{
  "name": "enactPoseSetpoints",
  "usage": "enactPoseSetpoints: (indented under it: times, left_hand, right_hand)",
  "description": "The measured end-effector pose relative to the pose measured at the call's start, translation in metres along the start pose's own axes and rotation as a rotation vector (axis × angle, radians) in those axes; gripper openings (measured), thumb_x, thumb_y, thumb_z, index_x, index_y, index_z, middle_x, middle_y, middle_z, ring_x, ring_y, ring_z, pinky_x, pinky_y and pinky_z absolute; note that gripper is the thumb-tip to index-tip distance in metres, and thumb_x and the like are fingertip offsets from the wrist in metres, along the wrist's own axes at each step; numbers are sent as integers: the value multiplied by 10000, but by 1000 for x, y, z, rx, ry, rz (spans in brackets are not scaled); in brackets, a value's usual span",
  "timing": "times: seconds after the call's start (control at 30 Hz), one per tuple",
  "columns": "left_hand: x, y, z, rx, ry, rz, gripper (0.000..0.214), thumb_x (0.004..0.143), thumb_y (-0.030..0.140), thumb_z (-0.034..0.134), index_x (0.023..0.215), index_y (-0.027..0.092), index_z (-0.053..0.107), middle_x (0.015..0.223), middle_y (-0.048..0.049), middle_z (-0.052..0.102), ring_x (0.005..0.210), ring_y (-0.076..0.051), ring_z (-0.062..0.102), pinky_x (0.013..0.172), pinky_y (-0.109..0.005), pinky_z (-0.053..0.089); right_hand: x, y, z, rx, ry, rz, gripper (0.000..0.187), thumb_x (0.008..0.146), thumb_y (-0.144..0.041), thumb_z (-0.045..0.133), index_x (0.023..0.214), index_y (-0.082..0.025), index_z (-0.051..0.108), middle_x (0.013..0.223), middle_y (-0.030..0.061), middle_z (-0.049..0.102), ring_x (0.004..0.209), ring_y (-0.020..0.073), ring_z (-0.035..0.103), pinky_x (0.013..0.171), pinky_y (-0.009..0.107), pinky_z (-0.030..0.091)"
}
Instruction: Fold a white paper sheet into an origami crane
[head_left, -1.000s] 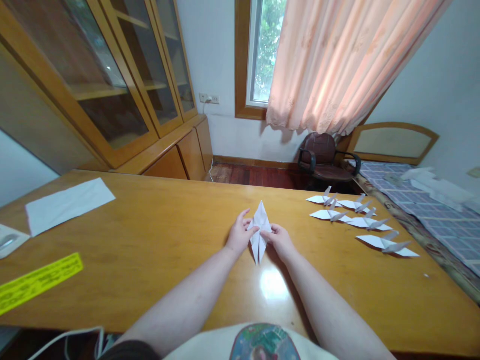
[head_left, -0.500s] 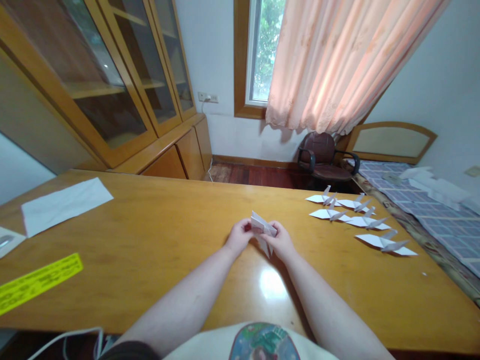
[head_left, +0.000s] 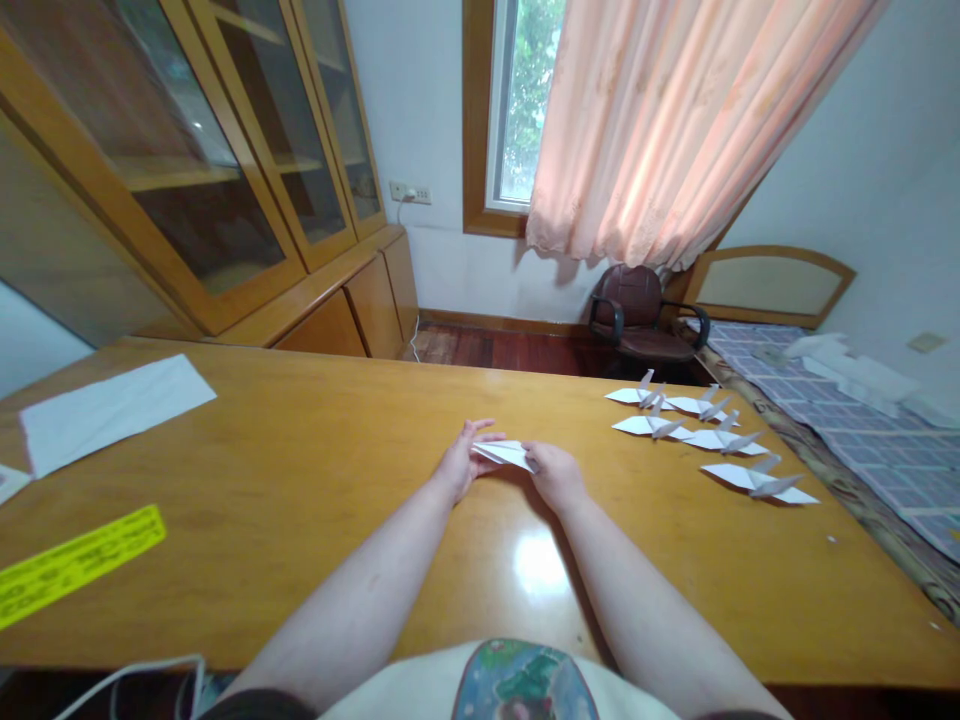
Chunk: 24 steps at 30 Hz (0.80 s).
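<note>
A folded white paper piece [head_left: 505,454], long and pointed at its left end, is held just above the table in front of me. My right hand [head_left: 557,476] is closed on its right end, thumb and fingers pinching it. At the pointed left end is my left hand [head_left: 460,462], its fingers stretched and spread; whether they touch the paper is hard to tell. Several folded paper cranes stand to the right; the nearest paper crane [head_left: 757,482] has its wings spread wide.
The wooden table [head_left: 337,430] bears a white paper sheet [head_left: 120,410] at far left and a yellow printed strip [head_left: 82,565] nearer me. A white cable [head_left: 142,667] hangs by the front edge. Beyond stand a brown armchair [head_left: 634,310] and a glass-fronted cabinet [head_left: 277,150].
The folded paper has turned from upright to lying nearly level, its point to the left. My left fingers have loosened and spread, while the right hand keeps its grip. The view has shifted slightly.
</note>
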<state>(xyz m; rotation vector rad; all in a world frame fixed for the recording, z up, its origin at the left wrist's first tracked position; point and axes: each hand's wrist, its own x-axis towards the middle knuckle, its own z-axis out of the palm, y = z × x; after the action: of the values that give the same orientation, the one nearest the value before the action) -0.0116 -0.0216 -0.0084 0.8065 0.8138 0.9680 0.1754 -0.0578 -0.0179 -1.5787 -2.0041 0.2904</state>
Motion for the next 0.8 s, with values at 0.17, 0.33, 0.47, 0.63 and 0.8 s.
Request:
enactPoseSetpoints:
  times: [0.17, 0.33, 0.47, 0.63, 0.8]
  left_hand:
    - [10, -2, -8, 326, 222, 15, 417, 754, 226, 629, 1148, 172, 504, 1150, -113, 599, 790, -146, 649, 669, -276, 555]
    - [13, -2, -21, 954, 260, 245, 326, 699, 92, 601, 1016, 161, 626, 1027, -81, 658, 925, -196, 615, 857, -337, 496]
    - [7, 3, -20, 1316, 170, 401, 216, 743, 144, 573, 884, 236, 709, 1037, -46, 679, 1069, -240, 544, 973, -403, 389]
    - [-5, 15, -10, 1525, -183, 450, 248, 826, 232, 496, 918, 300, 716, 1051, -36, 680, 1051, -229, 551, 972, -397, 359]
    - [-20, 25, -3, 1737, -348, 480, 392, 799, 436, 558, 1146, 262, 614, 1234, -66, 586, 1107, -262, 523, 954, -395, 381]
  right_hand:
    - [1, -3, 4, -49, -152, -60, 320, 802, -130, 482, 1054, -249, 639, 1088, 58, 668, 986, 210, 607, 866, 317, 443]
    - [-1, -4, 0, 80, -236, -142, 317, 795, -167, 526, 1091, -206, 635, 1233, 96, 592, 1151, 217, 536, 1000, 367, 379]
    - [0, -4, -6, 142, -304, -154, 300, 827, -255, 552, 1116, -234, 632, 1239, 75, 592, 1250, 219, 448, 1072, 445, 281]
    - [1, -5, -11, 59, -347, -102, 314, 848, -299, 551, 1156, -304, 610, 1331, 46, 511, 1316, 254, 349, 1071, 530, 215]
    - [0, -4, -7, 35, -343, -130, 341, 845, -269, 556, 1182, -307, 595, 1356, 50, 481, 1330, 260, 320, 1065, 520, 231]
